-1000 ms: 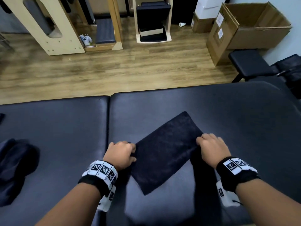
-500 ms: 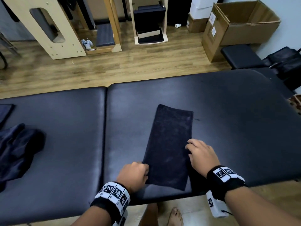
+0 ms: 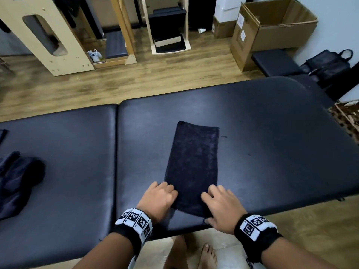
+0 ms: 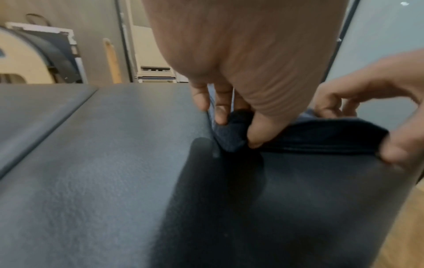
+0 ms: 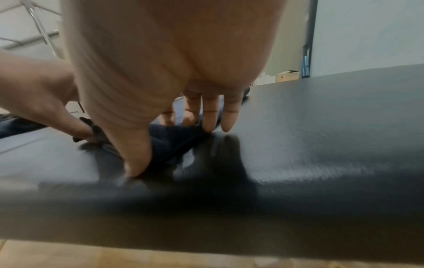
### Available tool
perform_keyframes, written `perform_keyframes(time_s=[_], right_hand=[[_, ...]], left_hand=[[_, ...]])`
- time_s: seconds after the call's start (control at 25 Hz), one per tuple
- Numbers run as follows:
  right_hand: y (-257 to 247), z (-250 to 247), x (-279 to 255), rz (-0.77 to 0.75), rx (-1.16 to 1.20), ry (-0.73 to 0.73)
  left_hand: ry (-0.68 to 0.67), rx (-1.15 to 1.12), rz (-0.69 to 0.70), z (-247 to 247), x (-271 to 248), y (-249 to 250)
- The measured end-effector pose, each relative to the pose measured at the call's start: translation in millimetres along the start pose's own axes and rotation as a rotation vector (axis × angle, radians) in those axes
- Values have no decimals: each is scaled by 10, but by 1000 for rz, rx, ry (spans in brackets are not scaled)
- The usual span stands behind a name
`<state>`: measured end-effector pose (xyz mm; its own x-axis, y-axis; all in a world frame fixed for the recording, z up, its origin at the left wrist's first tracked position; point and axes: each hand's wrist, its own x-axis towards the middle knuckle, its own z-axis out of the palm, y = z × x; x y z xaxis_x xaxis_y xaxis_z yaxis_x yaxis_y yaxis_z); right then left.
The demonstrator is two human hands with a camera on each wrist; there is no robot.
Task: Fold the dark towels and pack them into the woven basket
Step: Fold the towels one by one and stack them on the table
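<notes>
A dark towel (image 3: 193, 160), folded into a long strip, lies lengthwise on the black padded table (image 3: 272, 144), its far end away from me. My left hand (image 3: 158, 199) pinches the towel's near left corner (image 4: 231, 139) between thumb and fingers. My right hand (image 3: 219, 205) grips the near right corner (image 5: 169, 141), thumb under the edge and fingers on top. The near end is lifted a little off the table. More dark towels (image 3: 17, 181) lie crumpled at the table's left end. The woven basket (image 3: 347, 117) shows partly past the table's right end.
The table's near edge (image 3: 252, 214) runs just behind my hands, my bare feet (image 3: 207, 255) below it. A seam (image 3: 116, 152) splits the padding. Cardboard boxes (image 3: 272, 30), a black stool (image 3: 275, 62) and wooden frames (image 3: 58, 35) stand on the floor beyond.
The towel turned from a slant to lie straight away from me. Both hands moved together to its near corners, and the view has shifted back over the table edge.
</notes>
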<state>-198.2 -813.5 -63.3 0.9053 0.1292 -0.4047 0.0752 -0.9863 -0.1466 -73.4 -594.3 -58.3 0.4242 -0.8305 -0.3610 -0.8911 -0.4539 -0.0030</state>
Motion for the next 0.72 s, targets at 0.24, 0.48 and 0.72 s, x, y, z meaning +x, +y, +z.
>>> perform_keyframes(time_s=[0.24, 0.48, 0.72], right_hand=[[158, -389, 192, 20, 219, 45], [638, -1045, 594, 321, 554, 265], [1122, -1362, 1302, 587, 665, 434]], left_hand=[[-20, -266, -57, -368, 231, -231], [100, -715, -223, -1146, 883, -843], [425, -725, -394, -1203, 1647, -1258]])
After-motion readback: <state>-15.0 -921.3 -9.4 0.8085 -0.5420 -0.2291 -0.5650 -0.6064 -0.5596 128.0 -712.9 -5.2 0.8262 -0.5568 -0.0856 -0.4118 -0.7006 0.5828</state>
